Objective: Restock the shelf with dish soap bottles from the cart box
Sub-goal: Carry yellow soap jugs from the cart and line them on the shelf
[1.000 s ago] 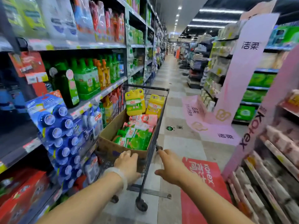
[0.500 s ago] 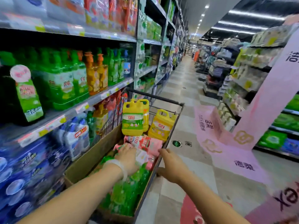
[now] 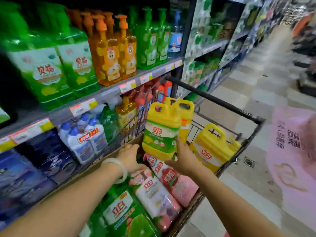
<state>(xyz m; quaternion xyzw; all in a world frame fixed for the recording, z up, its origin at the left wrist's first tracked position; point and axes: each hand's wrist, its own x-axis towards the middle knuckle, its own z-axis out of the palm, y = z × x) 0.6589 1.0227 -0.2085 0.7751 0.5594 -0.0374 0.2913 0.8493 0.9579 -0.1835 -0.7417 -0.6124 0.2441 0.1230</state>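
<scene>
Left hand: my left hand [image 3: 129,155] reached into the cart box [image 3: 109,155], fingers extended and relaxed beside the yellow jug [image 3: 159,132]; it gripped nothing that I could see.
Right hand: my right hand [image 3: 183,155] lay against the jug's lower right side, fingers straight up along it, cupping rather than clenching.
Task item: the yellow jug stood upright in the box between both hands, a second yellow jug [image 3: 186,115] just behind it, a third [image 3: 213,147] at the cart's right edge.
Box contents: pink refill pouches [image 3: 172,182] and green pouches [image 3: 123,212] lay flat nearer me.
Progress: I judged restocking barely begun; no jug was lifted clear yet and the box looked full.
Left to do: raise the jug, find its slot, then repeat for the rest.
Shelf: the shelf [image 3: 109,89] on my left carried green and orange pump bottles [image 3: 106,53], packed close, price tags along its edge.
Room: a supermarket aisle, tiled floor [image 3: 256,93], wire cart [image 3: 213,100] parked alongside the shelving; the far end was blurred.
</scene>
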